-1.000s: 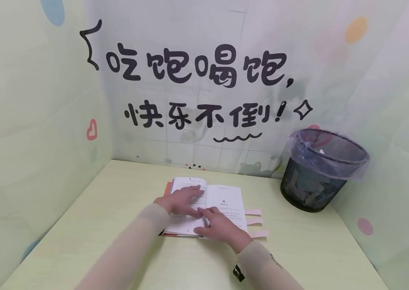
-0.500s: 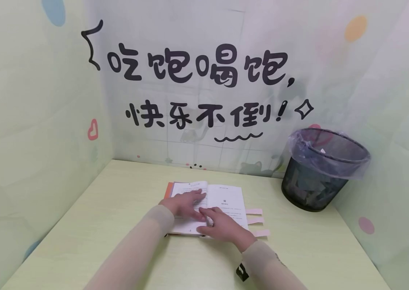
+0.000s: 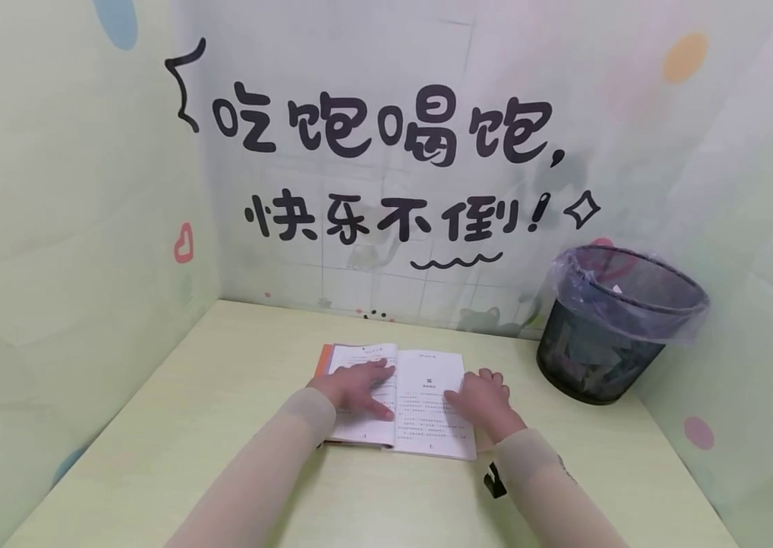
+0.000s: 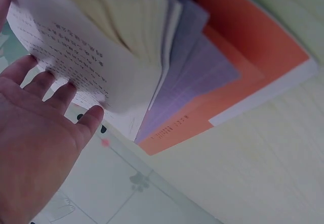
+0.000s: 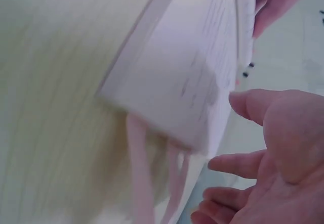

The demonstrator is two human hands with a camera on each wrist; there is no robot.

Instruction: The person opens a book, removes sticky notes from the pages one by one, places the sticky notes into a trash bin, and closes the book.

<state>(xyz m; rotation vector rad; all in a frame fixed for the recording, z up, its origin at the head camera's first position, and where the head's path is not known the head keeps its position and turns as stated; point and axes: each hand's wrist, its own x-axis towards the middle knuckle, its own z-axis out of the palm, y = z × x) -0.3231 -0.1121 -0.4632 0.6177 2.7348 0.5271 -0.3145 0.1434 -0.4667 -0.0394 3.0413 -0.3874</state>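
An open book (image 3: 430,426) lies on the table, printed pages facing up. My left hand (image 3: 359,387) rests on its left page, fingers spread toward the spine. In the left wrist view those fingers lie along the page (image 4: 71,57), with purple sheets and an orange cover (image 4: 243,21) showing beneath the block. At the right page's outer edge is my right hand (image 3: 487,399), its thumb over the page side and its fingers loosely bent. Pink paper strips (image 5: 139,168) stick out from the book's edge; the right hand mostly hides them in the head view.
A black mesh waste bin (image 3: 592,350) with a clear plastic liner and scraps inside stands at the table's back right. Printed fabric walls (image 3: 372,281) enclose the pale wooden table (image 3: 174,426) at the back and both sides.
My right hand has moved right, from near the spine to the page's outer edge, uncovering the right page's lower part. My left hand stays on the left page.
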